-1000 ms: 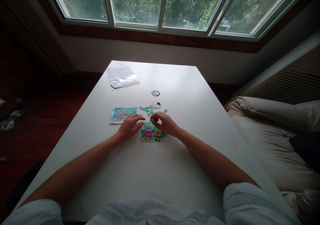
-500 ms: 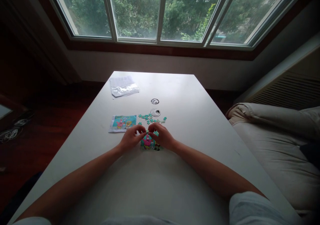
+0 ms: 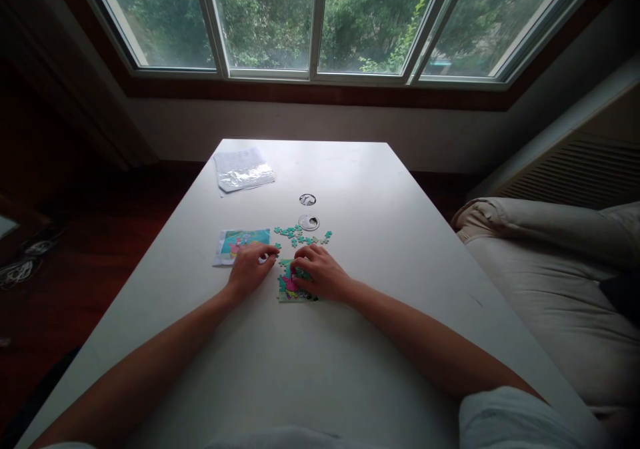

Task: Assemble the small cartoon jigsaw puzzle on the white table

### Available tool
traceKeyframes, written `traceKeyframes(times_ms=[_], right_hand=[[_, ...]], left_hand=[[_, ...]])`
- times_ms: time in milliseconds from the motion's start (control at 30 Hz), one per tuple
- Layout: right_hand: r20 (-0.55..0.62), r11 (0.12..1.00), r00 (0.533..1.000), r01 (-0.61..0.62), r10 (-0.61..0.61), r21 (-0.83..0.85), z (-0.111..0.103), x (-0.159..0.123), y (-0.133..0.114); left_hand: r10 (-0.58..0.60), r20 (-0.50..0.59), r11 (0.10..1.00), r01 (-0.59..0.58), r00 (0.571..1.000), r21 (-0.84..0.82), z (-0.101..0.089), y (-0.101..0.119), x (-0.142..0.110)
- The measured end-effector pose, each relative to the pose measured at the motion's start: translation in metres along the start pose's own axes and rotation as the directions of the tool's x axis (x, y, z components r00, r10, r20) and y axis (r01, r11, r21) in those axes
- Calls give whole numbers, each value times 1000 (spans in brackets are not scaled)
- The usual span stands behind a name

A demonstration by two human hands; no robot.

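Observation:
A partly assembled jigsaw puzzle (image 3: 287,292) with a pink cartoon figure on green lies flat on the white table. My right hand (image 3: 320,272) rests over its right side, thumb and fingers apart and bent down onto it, hiding much of the picture. Left of the puzzle, my left hand (image 3: 251,266) is closed in a pinch, its fingertips at a small teal puzzle piece (image 3: 277,246). Behind both hands lie several loose puzzle pieces (image 3: 294,234), mostly teal. Partly under my left hand is a picture packet (image 3: 227,246) printed with cartoon figures.
Two round flat items, a ring-like disc (image 3: 309,222) and a smaller disc (image 3: 307,199), lie beyond the loose pieces. A clear plastic bag with paper (image 3: 245,170) is at the table's far left. A beige sofa (image 3: 545,282) stands to the right of the white table (image 3: 380,236).
My hands, together above the puzzle before, have come apart. The left moved left to the loose piece beside the packet; the right lowered and spread over the puzzle. The view shifted slightly.

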State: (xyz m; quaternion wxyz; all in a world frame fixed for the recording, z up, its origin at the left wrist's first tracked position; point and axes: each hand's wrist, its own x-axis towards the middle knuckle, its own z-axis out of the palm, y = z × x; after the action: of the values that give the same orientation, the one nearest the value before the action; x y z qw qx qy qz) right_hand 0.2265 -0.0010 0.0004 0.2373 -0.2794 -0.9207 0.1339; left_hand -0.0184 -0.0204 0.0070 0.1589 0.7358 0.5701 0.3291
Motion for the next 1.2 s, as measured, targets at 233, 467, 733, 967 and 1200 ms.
traceKeyframes(times_ms=[233,467,733,967,1200], right_hand=[[20,1000,1000,-19,19,-12,4,2,1],[15,1000,1000,-2,2,1,6,4,2],[23,1000,1000,0,0,6,5,5,1],[21,1000,1000,-6,6,-4,6,4,1],[22,1000,1000,-5,5,9,5,4,1]], left_hand=[[-37,24,996,35,999,86,0,0,0],[-3,27,994,0,1000,109,5,1,-2],[62,10,983,-62,998,171,7,-3,-2],[80,37,975,-86,996,207,7,-2,-2],[101,66,974,-113,993,197,1,-4,-4]])
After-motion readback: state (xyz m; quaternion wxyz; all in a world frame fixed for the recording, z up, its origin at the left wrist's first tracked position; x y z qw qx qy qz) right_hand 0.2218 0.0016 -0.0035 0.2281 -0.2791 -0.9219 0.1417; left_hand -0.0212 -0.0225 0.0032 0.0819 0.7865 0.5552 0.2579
